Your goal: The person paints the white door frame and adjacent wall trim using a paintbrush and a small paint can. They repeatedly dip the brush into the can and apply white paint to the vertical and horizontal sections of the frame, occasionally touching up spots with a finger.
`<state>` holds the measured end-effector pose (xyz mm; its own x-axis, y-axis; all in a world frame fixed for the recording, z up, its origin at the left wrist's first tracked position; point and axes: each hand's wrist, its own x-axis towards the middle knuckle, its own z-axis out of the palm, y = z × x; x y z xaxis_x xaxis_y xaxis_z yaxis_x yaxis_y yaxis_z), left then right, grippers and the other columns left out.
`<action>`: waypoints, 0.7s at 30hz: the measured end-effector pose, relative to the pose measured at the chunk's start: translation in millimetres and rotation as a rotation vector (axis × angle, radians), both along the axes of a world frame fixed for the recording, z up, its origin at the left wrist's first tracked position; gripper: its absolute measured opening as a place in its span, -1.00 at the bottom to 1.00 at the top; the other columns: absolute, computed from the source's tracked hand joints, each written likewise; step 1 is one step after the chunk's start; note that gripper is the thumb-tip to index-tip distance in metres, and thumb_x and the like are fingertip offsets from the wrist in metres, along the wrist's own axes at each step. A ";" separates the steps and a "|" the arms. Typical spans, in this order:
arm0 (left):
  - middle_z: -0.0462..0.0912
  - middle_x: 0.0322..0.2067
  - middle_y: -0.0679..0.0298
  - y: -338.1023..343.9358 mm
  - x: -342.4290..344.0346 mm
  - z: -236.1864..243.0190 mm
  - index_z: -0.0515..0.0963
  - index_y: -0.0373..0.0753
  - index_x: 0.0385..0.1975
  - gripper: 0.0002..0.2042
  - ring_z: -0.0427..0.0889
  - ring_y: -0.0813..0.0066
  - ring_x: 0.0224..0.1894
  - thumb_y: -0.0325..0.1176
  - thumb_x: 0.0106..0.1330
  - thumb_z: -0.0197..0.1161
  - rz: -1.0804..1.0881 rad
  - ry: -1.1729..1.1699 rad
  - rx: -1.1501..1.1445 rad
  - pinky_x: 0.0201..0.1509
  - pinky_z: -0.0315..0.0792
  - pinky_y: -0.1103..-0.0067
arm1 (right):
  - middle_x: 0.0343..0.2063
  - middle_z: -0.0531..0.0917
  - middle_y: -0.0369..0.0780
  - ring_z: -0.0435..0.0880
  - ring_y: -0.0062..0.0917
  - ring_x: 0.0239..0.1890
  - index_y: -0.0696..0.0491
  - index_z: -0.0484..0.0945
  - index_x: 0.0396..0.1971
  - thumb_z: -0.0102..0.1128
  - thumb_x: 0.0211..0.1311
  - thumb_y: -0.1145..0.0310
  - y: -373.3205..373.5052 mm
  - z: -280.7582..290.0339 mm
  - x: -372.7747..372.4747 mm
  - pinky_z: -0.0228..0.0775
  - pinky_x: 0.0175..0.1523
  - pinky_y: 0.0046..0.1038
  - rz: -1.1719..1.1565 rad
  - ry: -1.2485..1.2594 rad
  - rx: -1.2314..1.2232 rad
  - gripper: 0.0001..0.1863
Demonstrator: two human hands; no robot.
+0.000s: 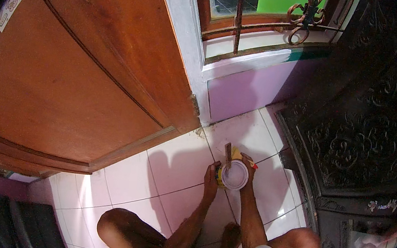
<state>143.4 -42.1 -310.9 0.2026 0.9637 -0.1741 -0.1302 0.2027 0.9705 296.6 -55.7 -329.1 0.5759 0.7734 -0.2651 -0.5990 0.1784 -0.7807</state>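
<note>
I sit on the floor, both forearms reaching forward. Between my hands is an open round can [234,177] with white paint inside and a yellow label. My left hand [211,173] has its fingers wrapped round the can's left side. My right hand [247,173] grips the right side, along with what looks like a yellow brush [236,153] with a red-tipped handle [255,165]. A narrow brown stick [227,152] stands up at the can's far rim; its lower end is hard to make out.
A brown wooden door [80,86] is at the left, beside a pale frame [196,77]. A window with an iron grille [238,28] tops a lilac wall [236,94]. Dark carved furniture [353,137] stands at the right, a dark object [11,220] at lower left. The floor [128,179] is white tile.
</note>
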 end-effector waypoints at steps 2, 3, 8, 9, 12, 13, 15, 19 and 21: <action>0.61 0.03 0.12 7.3 -7.1 4.2 0.51 -0.38 0.12 -0.49 0.54 0.33 0.11 -0.04 0.66 -0.22 -0.041 -0.014 -0.063 0.26 0.37 0.42 | -0.21 0.71 -0.17 0.73 -0.46 -0.27 0.20 0.58 0.07 0.29 0.33 0.26 5.6 27.3 -1.6 0.62 -0.14 -0.40 -0.018 -0.023 -0.017 -0.59; 0.61 0.03 0.13 6.3 -9.2 5.7 0.51 -0.38 0.13 -0.50 0.54 0.35 0.10 -0.05 0.66 -0.20 -0.035 -0.038 -0.089 0.26 0.37 0.43 | -0.21 0.71 -0.18 0.73 -0.47 -0.27 0.20 0.58 0.07 0.29 0.33 0.25 7.9 47.5 -3.8 0.61 -0.14 -0.41 -0.026 -0.043 -0.036 -0.58; 0.60 0.01 0.20 14.6 -9.7 50.3 0.51 -0.35 0.14 -0.53 0.53 0.43 0.07 -0.05 0.65 -0.15 -0.020 -0.120 -0.128 0.24 0.38 0.46 | -0.25 0.71 -0.16 0.73 -0.46 -0.32 0.19 0.54 0.12 0.28 0.35 0.23 21.8 116.9 -1.9 0.58 -0.18 -0.43 0.026 -0.164 -0.085 -0.56; 0.59 0.02 0.21 18.5 -9.9 64.0 0.49 -0.34 0.17 -0.53 0.52 0.43 0.07 -0.06 0.64 -0.13 -0.029 -0.151 -0.158 0.24 0.38 0.47 | -0.22 0.70 -0.17 0.73 -0.47 -0.30 0.18 0.55 0.11 0.28 0.35 0.23 21.7 134.1 -3.8 0.60 -0.17 -0.42 0.044 -0.172 -0.094 -0.56; 0.57 0.07 0.22 15.2 -19.8 107.7 0.44 -0.34 0.25 -0.53 0.52 0.44 0.10 -0.06 0.62 -0.07 -0.039 -0.255 -0.252 0.25 0.38 0.47 | -0.38 0.72 -0.15 0.73 -0.51 -0.42 0.14 0.55 0.13 0.29 0.34 0.20 22.1 194.3 -12.9 0.56 -0.29 -0.51 0.044 -0.176 -0.115 -0.54; 0.56 0.10 0.22 11.5 -23.5 121.7 0.41 -0.34 0.28 -0.51 0.51 0.43 0.12 -0.06 0.61 -0.04 -0.037 -0.302 -0.275 0.27 0.38 0.46 | -0.39 0.73 -0.15 0.73 -0.51 -0.43 0.13 0.55 0.13 0.29 0.34 0.20 21.0 215.7 -13.7 0.56 -0.29 -0.51 0.053 -0.179 -0.152 -0.55; 0.54 0.15 0.21 4.9 -27.3 161.9 0.38 -0.34 0.32 -0.48 0.51 0.40 0.17 -0.05 0.58 0.03 -0.035 -0.395 -0.355 0.30 0.39 0.43 | -0.42 0.73 -0.16 0.73 -0.51 -0.44 0.10 0.56 0.12 0.28 0.35 0.22 16.9 258.8 -15.0 0.57 -0.30 -0.51 0.071 -0.192 -0.180 -0.57; 0.53 0.21 0.14 -9.7 -34.2 263.8 0.37 -0.34 0.31 -0.43 0.51 0.31 0.24 -0.04 0.49 0.19 -0.050 -0.619 -0.619 0.35 0.43 0.34 | -0.46 0.73 -0.16 0.74 -0.52 -0.46 0.09 0.57 0.13 0.26 0.35 0.25 1.7 367.5 -20.5 0.59 -0.31 -0.51 0.104 -0.203 -0.195 -0.59; 0.53 0.21 0.11 -21.3 -45.5 300.3 0.38 -0.33 0.29 -0.44 0.51 0.28 0.25 -0.07 0.45 0.24 -0.105 -0.792 -0.734 0.36 0.45 0.30 | -0.46 0.73 -0.17 0.75 -0.52 -0.46 0.10 0.57 0.12 0.26 0.35 0.26 -6.8 428.9 -24.1 0.60 -0.32 -0.51 0.125 -0.196 -0.205 -0.60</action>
